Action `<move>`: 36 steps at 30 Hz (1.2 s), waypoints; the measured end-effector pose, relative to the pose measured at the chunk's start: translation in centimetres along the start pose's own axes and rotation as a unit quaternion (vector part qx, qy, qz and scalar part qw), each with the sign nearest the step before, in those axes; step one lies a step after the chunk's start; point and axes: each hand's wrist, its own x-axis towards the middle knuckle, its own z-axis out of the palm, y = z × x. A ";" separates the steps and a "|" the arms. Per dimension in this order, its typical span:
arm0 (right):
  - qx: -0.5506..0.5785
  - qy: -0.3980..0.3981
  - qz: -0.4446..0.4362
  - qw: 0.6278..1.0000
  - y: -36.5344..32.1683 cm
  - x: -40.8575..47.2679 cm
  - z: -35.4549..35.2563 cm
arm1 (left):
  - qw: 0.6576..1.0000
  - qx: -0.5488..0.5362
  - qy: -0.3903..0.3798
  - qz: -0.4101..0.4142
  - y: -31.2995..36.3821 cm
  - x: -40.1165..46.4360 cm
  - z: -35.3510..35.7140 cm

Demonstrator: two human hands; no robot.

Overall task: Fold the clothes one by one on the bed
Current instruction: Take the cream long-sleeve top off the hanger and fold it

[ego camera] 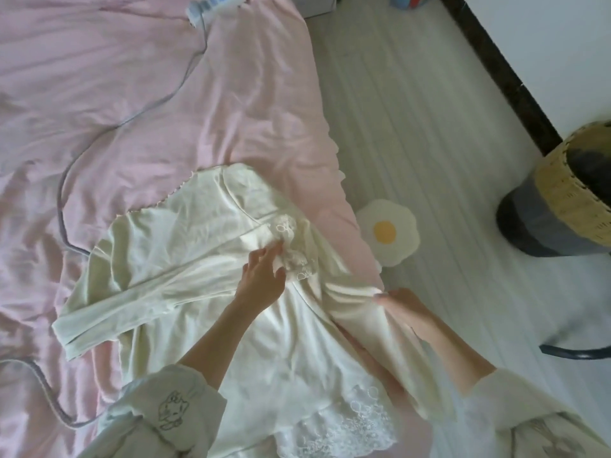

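A cream long-sleeved garment [205, 259] with lace trim lies spread on the pink bed [115, 104], near its right edge, one sleeve folded across toward the left. The left hand [263, 276] rests on the middle of the garment, its fingers [276, 251] pinching the fabric by a lace patch. The right hand [401, 304] grips the garment's right side at the bed's edge, fingers curled round a fold. A grey cable [62, 180] snakes over the bed on the left. On the floor to the right lie a fried-egg-shaped mat [388, 233] and a woven basket [568, 193].
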 end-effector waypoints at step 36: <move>0.875 -0.089 0.135 0.456 -10.9 9.7 2.4 | 0.982 0.129 0.097 0.094 1.1 5.0 -0.9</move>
